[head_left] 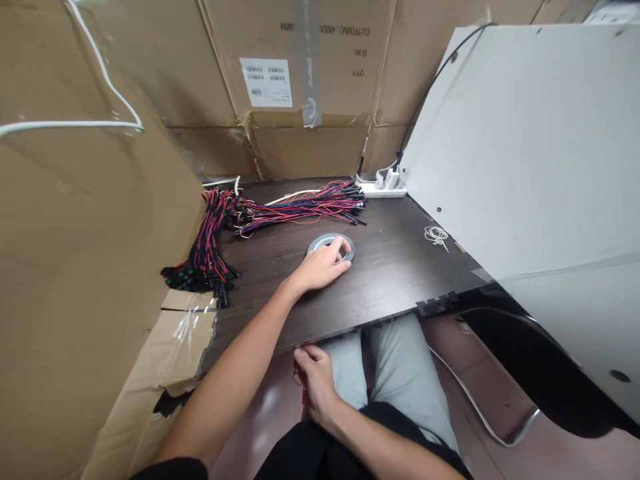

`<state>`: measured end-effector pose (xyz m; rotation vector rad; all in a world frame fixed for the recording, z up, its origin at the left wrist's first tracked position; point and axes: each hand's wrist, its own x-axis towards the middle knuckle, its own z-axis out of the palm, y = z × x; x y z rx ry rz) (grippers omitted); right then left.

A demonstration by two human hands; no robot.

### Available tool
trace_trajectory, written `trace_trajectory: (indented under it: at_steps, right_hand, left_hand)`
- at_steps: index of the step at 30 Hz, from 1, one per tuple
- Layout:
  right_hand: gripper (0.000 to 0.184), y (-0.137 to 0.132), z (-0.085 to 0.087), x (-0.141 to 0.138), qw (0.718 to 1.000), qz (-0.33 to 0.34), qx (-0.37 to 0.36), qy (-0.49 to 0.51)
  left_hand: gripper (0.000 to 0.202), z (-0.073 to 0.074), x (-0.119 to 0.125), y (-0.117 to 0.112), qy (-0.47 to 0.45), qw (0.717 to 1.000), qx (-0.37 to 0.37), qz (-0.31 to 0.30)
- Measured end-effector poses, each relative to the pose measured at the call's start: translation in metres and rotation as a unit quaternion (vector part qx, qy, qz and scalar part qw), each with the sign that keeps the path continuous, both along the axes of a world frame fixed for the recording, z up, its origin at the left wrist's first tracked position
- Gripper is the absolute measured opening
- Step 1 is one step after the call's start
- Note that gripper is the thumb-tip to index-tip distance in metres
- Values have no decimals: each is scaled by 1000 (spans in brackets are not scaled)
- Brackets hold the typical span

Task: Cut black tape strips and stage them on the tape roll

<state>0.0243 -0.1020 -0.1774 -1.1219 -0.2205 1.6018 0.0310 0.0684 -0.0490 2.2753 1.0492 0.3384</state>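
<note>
My left hand (324, 264) reaches out over the dark table and grips a grey roll of tape (330, 237) that lies flat, its fingers curled at the roll's rim and hole. Below the table's front edge, close to my lap, my right hand (316, 377) is closed with thumb and fingers pinched together. A bit of something red (303, 397) shows beside its palm; what the fingers hold is hidden. Behind the roll lies a bundle of red, blue and black wires (305, 208), and a second wire bundle (207, 233) with black connectors hangs toward the left edge.
A white power strip (383, 191) with plugs stands at the back right. Thin white string (437, 235) lies coiled on the table (400, 267). Cardboard (90, 267) walls the left and back, a white panel (530, 153) the right. Black tape (436, 304) covers part of the front edge.
</note>
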Motion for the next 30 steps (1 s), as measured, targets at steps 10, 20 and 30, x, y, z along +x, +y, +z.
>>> trace_trajectory:
  at_steps: [10, 20, 30]
  right_hand:
    - [54, -3, 3, 2, 999, 21, -2, 30]
    - [53, -13, 3, 17, 993, 70, -13, 94]
    - [44, -10, -1, 21, 992, 62, 0, 111]
  left_hand:
    - [21, -2, 0, 2, -16, 1000, -13, -3]
    - [21, -2, -2, 3, -31, 999, -43, -6]
    - [20, 1, -1, 3, -23, 999, -41, -7]
